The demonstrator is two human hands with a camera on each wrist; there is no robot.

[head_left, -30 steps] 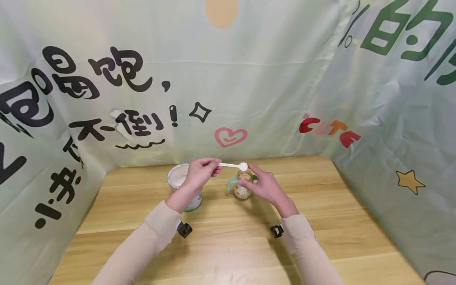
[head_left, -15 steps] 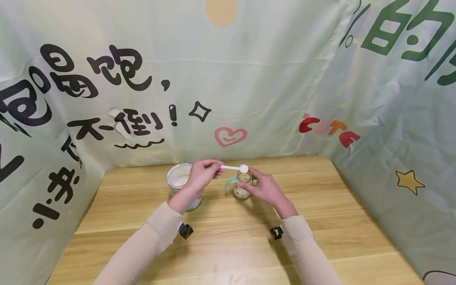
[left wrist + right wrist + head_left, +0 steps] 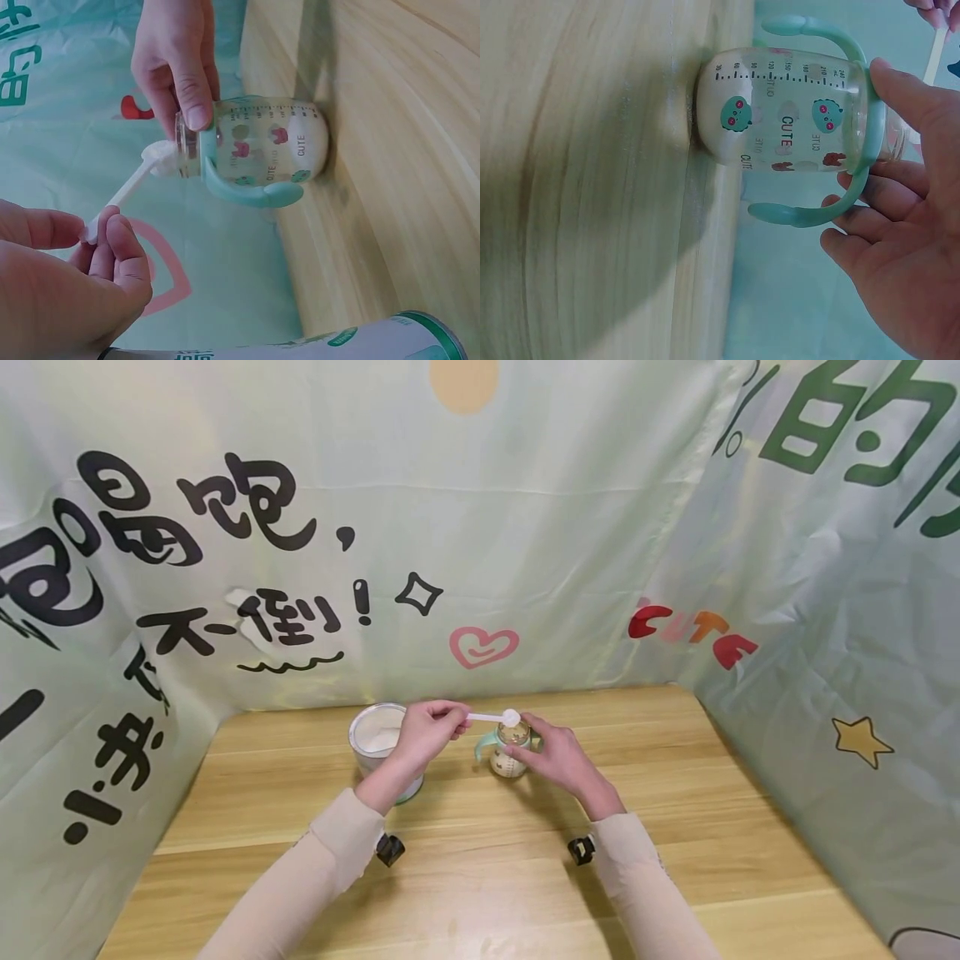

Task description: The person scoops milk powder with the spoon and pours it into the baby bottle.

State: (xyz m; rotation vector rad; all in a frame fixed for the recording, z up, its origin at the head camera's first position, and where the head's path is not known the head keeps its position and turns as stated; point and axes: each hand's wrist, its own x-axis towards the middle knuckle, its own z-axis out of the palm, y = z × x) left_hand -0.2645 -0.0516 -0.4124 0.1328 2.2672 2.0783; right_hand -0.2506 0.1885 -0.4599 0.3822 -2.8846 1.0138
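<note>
My left hand pinches the thin handle of a white milk powder scoop between thumb and fingers. The scoop's bowl, with white stuff in it, is at the mouth of a clear baby bottle with mint-green handles. White contents lie in the bottom of the bottle, which stands upright on the table. My right hand holds the bottle near its neck, thumb on one side and fingers on the other. Under my left forearm, partly hidden, stands an opened milk powder tin with pale powder inside.
The wooden table carries the tin on the left and the bottle to its right. A printed fabric backdrop rises behind the table and along both sides. A black wrist camera hangs below the left sleeve, another by the right.
My left hand and the scoop have come down slightly towards the bottle's mouth. The right hand keeps its hold on the bottle, and the head view has shifted a little.
</note>
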